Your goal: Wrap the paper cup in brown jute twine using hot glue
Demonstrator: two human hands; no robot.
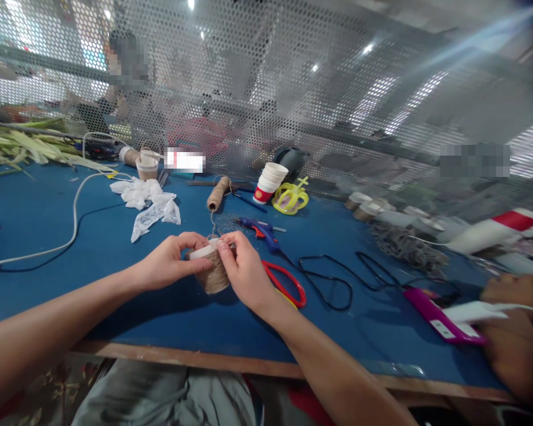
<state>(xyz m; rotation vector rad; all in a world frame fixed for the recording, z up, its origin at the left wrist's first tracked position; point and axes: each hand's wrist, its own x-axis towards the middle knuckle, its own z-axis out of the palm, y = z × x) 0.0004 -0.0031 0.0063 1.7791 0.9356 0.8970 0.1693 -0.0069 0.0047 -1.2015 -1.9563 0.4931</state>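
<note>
A paper cup [212, 277] wrapped in brown twine, its white rim still bare, is held tilted between both hands over the blue table. My left hand [177, 255] grips the rim, thumb on the outside and fingers at the far side. My right hand [245, 269] pinches the cup's right side near the rim, where the twine end lies. From there a strand runs back to a twine spool [218, 193] lying on the table. Right of the hands rest a blue glue gun [261, 229] and red-handled scissors [286, 283], partly hidden by my right hand.
Stacked paper cups [270, 180] and a yellow crown-shaped object [290, 198] stand behind. White crumpled gloves [146, 198] lie at left, near a wrapped cup [147, 166]. A black cord leads right to a purple power strip [442, 316], beside another person's arm [513, 337]. Perforated metal closes the back.
</note>
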